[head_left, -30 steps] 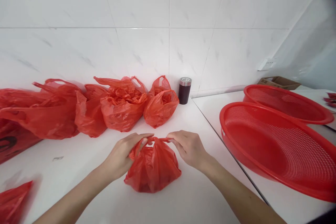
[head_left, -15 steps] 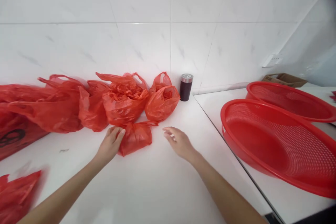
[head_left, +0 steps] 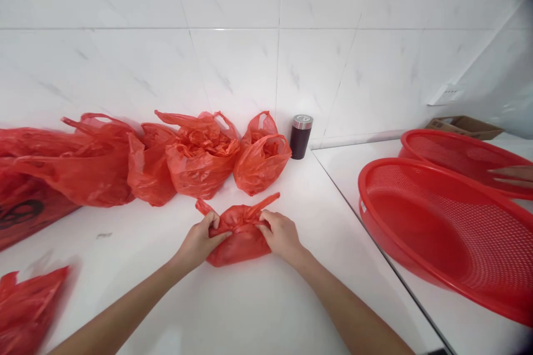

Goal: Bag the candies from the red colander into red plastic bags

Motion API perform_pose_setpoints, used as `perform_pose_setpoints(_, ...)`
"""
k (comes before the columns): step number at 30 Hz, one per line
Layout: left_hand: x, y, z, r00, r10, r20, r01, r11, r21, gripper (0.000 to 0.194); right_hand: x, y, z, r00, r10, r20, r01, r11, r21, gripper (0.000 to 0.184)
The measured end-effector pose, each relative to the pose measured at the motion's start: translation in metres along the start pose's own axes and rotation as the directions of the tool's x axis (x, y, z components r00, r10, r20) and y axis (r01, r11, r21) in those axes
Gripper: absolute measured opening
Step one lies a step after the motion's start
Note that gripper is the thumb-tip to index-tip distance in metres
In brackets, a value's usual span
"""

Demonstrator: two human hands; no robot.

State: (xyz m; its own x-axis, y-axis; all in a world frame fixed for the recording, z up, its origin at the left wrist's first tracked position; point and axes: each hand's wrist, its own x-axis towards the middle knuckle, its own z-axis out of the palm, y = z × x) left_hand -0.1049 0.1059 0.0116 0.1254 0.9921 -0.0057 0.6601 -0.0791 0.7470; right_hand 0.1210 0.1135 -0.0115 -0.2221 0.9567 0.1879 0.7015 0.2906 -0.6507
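Observation:
A small red plastic bag lies on the white table between my hands, gathered at the top with two handle ends sticking out left and right. My left hand is closed on its left handle, thumb pressed along the top. On the other side my right hand pinches the right handle. What the bag contains cannot be made out. Just behind it stand a red bag with crumpled red plastic inside and a fuller red bag stuffed the same way.
More red bags line the wall to the left; another red bag lies front left. A dark tumbler stands by the wall. On the right are two red mesh baskets, a cardboard box and another person's hand.
The small bag has come nearer and turned, its handle ends now raised. My right hand has closed on it, and my left has shifted right. Another person's hand has appeared at the far basket.

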Motion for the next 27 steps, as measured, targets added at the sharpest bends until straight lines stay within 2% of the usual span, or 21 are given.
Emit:
perform_pose_setpoints(3,0.000,-0.011,-0.001,0.999,-0.031,-0.017,0.032,0.998,0.049,0.039,-0.008,0.015,-0.008,0.999,0.042,0.002,-0.042,0.999,-0.016,0.011)
perform_pose_setpoints(8,-0.002,-0.021,0.008,0.998,-0.042,-0.037,0.045,0.994,0.102,0.025,-0.012,0.029,-0.019,0.994,0.101,0.047,-0.102,0.995,0.014,0.009)
perform_pose_setpoints(10,0.001,-0.018,0.011,0.998,0.003,-0.060,0.003,0.996,0.095,0.021,-0.007,0.028,-0.021,0.993,0.106,0.055,-0.110,0.991,0.072,0.024)
perform_pose_setpoints(13,0.012,-0.010,0.016,0.993,0.076,-0.092,-0.069,0.995,0.075,0.040,0.010,0.022,-0.018,0.986,0.163,0.025,-0.165,0.981,0.098,0.051)
perform_pose_setpoints(16,0.025,-0.001,0.026,0.990,0.113,-0.085,-0.108,0.992,0.064,0.052,0.029,0.011,-0.005,0.977,0.209,-0.041,-0.209,0.978,0.015,0.061)
perform_pose_setpoints(22,0.038,0.003,0.053,0.971,0.205,-0.120,-0.199,0.978,0.061,0.056,0.038,0.000,0.028,0.988,0.098,-0.116,-0.102,0.995,-0.024,0.033)
perform_pose_setpoints(27,0.041,0.001,0.056,0.971,0.179,-0.156,-0.178,0.984,0.018,0.049,0.034,0.008,0.033,0.985,0.053,-0.162,-0.054,0.999,-0.001,0.032)
